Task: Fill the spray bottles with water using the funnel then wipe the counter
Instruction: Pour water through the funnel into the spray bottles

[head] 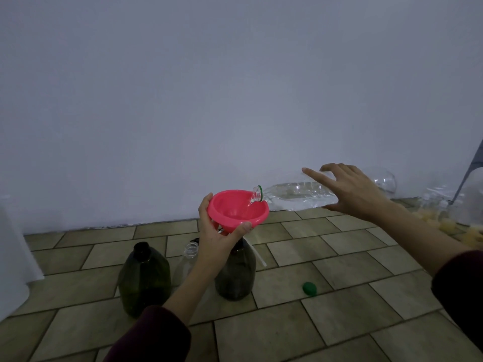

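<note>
Water bottle, clear, tipped flat in my right hand, pouring into pink funnel. Left hand pinches funnel rim over dark spray bottle on tiled surface. Filling step; next, keep pour steady, watch level.

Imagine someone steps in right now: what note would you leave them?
Left hand grips the pink funnel above a dark bottle.
Right hand holds the clear water bottle tipped sideways, water running into the funnel.
Green cap lies on the tiles.
Left: the other dark bottle and small clear bottle stand open; then wipe.
</note>
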